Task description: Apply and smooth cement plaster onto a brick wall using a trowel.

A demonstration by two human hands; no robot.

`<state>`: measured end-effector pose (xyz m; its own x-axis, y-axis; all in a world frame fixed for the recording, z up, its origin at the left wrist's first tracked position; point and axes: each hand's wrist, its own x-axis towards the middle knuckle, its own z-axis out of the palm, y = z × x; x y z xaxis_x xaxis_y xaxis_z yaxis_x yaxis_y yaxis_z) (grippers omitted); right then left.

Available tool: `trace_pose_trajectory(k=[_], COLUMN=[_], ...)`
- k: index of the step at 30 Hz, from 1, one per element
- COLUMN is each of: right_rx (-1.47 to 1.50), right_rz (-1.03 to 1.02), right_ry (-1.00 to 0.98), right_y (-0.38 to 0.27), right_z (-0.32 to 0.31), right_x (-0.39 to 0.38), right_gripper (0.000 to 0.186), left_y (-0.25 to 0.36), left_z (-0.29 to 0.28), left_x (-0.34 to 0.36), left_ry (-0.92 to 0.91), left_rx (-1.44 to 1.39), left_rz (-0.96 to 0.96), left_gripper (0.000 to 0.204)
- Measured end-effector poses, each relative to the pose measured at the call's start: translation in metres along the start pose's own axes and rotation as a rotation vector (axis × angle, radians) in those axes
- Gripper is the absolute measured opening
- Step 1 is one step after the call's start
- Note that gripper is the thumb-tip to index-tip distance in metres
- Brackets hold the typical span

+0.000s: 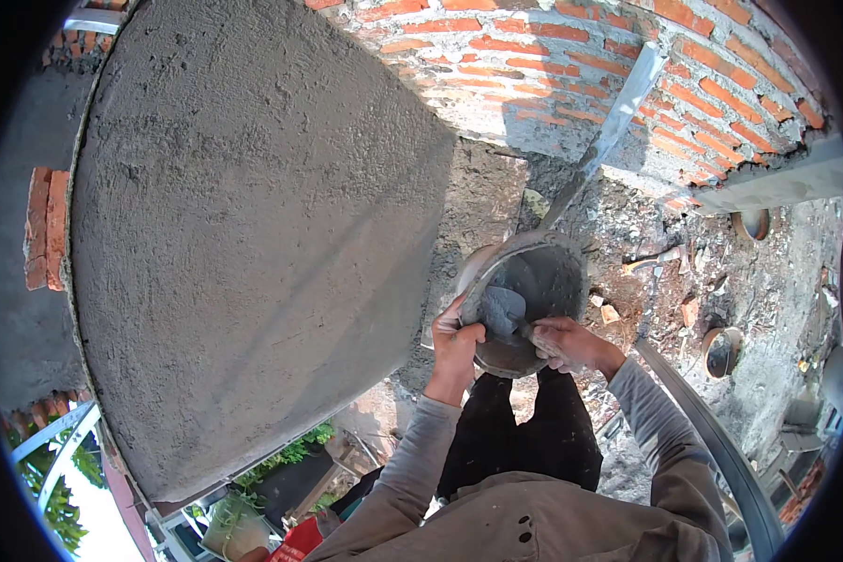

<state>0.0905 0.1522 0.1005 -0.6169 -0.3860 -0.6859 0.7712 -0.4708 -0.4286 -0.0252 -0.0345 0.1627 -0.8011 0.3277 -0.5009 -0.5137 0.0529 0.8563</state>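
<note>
In front of my legs is a round mortar bucket [571, 272], tilted so that its inside shows, with grey residue on its walls. My left hand [455, 348] grips the bucket's near left rim, thumb over the edge. My right hand [571, 345] is closed around the handle of a trowel [503, 310]. The trowel's grey, rounded blade lies inside the bucket near its left wall. How much mortar is in the bucket I cannot tell.
A wall of wet grey plaster [253, 234] fills the left. Brickwork [534, 56] stands at the far side, with a long metal straightedge [618, 112] leaning on it. Rubble, a hammer-like tool [656, 260] and round openings [721, 352] lie right; a metal bar [712, 440] runs beside my right arm.
</note>
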Motion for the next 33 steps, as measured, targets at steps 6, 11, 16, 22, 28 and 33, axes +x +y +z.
trace_pose_trajectory(k=[6, 11, 16, 22, 28, 33], right_rx=[0.138, 0.336, 0.452, -0.210, -0.239, -0.754], right_rz=[-0.152, -0.482, -1.083, -0.744, -1.101, -0.539], right_ry=[0.024, 0.242, 0.818, 0.722, 0.230, 0.260], right_y=[-0.011, -0.053, -0.123, -0.243, -0.096, -0.040], right_z=[0.027, 0.056, 0.099, 0.174, 0.305, 0.178], right_x=[-0.034, -0.050, 0.008, 0.197, 0.093, -0.003], right_gripper=[0.030, 0.033, 0.033, 0.036, 0.043, 0.042], left_y=[-0.019, -0.025, -0.030, -0.014, -0.010, 0.006], left_z=[-0.018, -0.056, -0.128, -0.165, -0.188, -0.158], left_x=[0.009, 0.005, -0.021, -0.039, -0.047, -0.035], left_ry=[0.210, 0.302, 0.430, 0.427, 0.614, 0.390], left_rx=[-0.456, -0.535, -0.459, -0.382, -0.512, -0.356], left_rz=[-0.130, -0.225, -0.209, -0.237, -0.195, -0.090], left_gripper=[0.054, 0.066, 0.062, 0.059, 0.056, 0.065])
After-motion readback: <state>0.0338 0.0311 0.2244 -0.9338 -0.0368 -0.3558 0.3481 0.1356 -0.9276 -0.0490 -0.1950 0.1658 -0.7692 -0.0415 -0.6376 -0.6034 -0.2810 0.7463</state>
